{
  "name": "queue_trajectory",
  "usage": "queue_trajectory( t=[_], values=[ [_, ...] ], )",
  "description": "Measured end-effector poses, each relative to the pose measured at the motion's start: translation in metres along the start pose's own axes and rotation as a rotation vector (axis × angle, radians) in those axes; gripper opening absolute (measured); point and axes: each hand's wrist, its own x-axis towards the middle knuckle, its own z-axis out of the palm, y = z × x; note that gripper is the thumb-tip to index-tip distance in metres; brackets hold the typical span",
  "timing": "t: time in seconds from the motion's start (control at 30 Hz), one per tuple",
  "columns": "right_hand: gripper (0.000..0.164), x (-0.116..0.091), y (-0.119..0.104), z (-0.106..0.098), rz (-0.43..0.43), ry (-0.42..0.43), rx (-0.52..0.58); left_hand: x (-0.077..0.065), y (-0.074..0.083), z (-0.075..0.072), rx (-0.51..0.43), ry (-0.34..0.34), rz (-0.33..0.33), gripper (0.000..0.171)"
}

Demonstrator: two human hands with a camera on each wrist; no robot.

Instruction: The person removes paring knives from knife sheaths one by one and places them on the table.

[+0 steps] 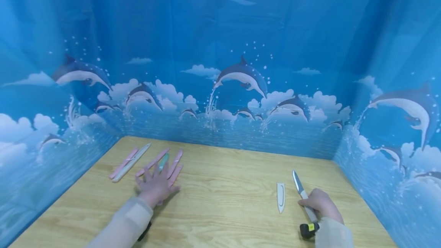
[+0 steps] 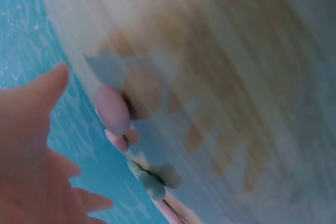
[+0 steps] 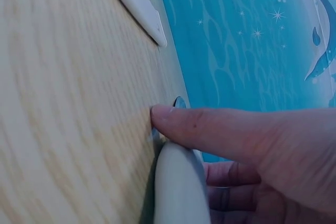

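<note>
My right hand [image 1: 322,204] grips the white handle [image 3: 181,187] of a small knife [image 1: 298,182] at the right of the table. The knife's bare blade points away from me. To its left lies a white knife sheath [image 1: 280,198], which also shows in the right wrist view. Over on the left, my left hand [image 1: 156,186] is spread, palm down, above several slim pink pieces [image 1: 176,160] and a green one [image 1: 163,161]. It holds nothing, and it partly covers them in the head view.
Farther left on the wooden table [image 1: 224,186] lie a slim pink piece [image 1: 123,163] and a long white one [image 1: 131,163], side by side. A blue curtain [image 1: 206,18] printed with dolphins stands around the table's back and sides.
</note>
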Motion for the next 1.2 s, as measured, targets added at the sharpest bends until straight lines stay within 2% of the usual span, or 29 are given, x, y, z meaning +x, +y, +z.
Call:
queue_trajectory(
  t=[0.13, 0.3, 0.47, 0.57, 0.63, 0.77, 0.87, 0.97, 1.07, 1.2],
  values=[
    [0.031, 0.001, 0.0, 0.0, 0.006, -0.007, -0.008, -0.002, 0.002, 0.0, 0.07, 0.002, 0.037, 0.1],
    [0.031, 0.0, -0.004, -0.002, -0.008, -0.009, -0.01, 0.002, 0.004, 0.0, 0.145, 0.029, 0.082, 0.089],
    [0.029, -0.002, -0.004, -0.003, -0.015, -0.013, -0.016, 0.007, 0.004, 0.003, 0.052, 0.021, 0.112, 0.088],
    [0.029, -0.002, -0.003, -0.002, -0.013, -0.016, -0.025, 0.008, 0.003, 0.004, -0.025, -0.017, 0.137, 0.089],
    [0.029, -0.003, -0.003, -0.002, -0.012, -0.019, -0.025, 0.007, 0.003, 0.003, -0.04, -0.045, 0.13, 0.076],
    [0.03, -0.003, -0.002, -0.003, -0.024, -0.022, -0.011, 0.004, 0.005, 0.0, -0.044, -0.057, 0.095, 0.031],
    [0.03, -0.006, -0.001, -0.006, -0.051, -0.02, -0.001, 0.006, 0.007, -0.003, -0.029, -0.059, 0.082, 0.019],
    [0.029, -0.008, -0.001, -0.006, -0.065, -0.019, -0.001, 0.01, 0.008, -0.004, -0.048, -0.072, 0.061, 0.02],
    [0.03, -0.01, -0.002, -0.006, -0.085, -0.01, -0.008, 0.013, 0.008, -0.004, -0.053, -0.076, 0.091, 0.029],
    [0.031, -0.013, -0.003, -0.007, -0.067, -0.017, 0.001, 0.015, 0.008, -0.002, -0.061, -0.099, 0.167, 0.057]
  ],
)
